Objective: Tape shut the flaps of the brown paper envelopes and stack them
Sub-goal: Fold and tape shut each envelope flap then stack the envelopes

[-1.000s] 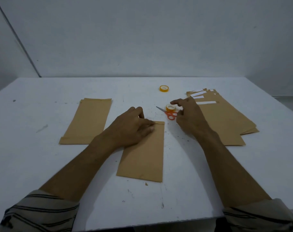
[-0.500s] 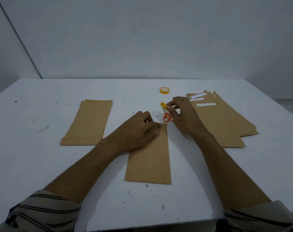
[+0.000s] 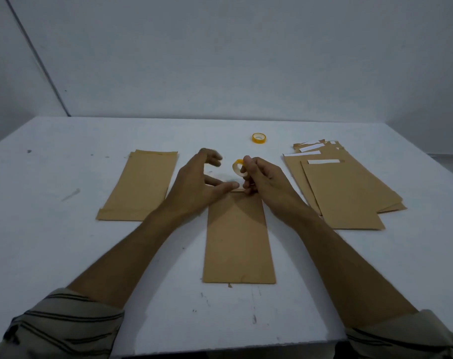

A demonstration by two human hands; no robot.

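Brown envelope; yellow tape roll; striped sleeves; white table.

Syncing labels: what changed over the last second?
Right grip took the tape roll off the table and raised it over the envelope flap. Left grip lifted its fingers off the flap, thumb still on it. Far roll, left pile, right pile unchanged.

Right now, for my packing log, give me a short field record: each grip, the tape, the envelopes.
left grip: thumb rests on the far end of the centre envelope
right grip: pinches a yellow tape roll above that end
spare tape roll: flat on the white table, farther back
left envelope stack: neat, no white strips showing
right envelope pile: fanned, white strips at far ends
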